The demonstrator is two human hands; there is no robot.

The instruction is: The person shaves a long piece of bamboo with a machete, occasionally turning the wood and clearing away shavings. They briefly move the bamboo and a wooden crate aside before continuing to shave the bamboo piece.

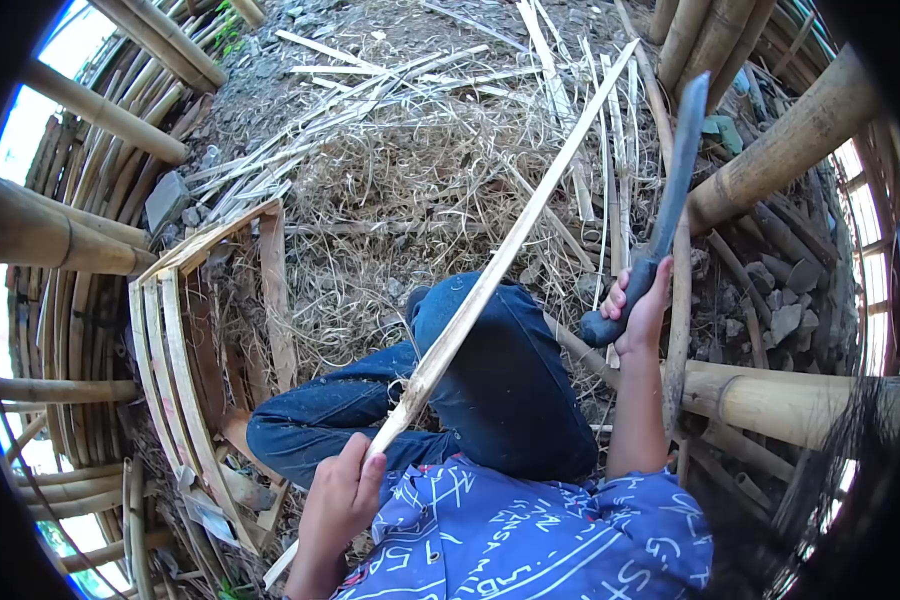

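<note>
A long pale bamboo strip slants from the lower left across my jeans to the upper middle. My left hand is closed round its lower part, below a rough node. On the right, my right hand grips the dark handle of a machete, its blade pointing up and away from me. Blade and strip are apart. My bent legs lie beneath the strip.
Split bamboo strips and curly shavings cover the ground ahead. A wooden crate-like frame stands at left. Thick bamboo poles rise on both sides. Broken stones lie at right.
</note>
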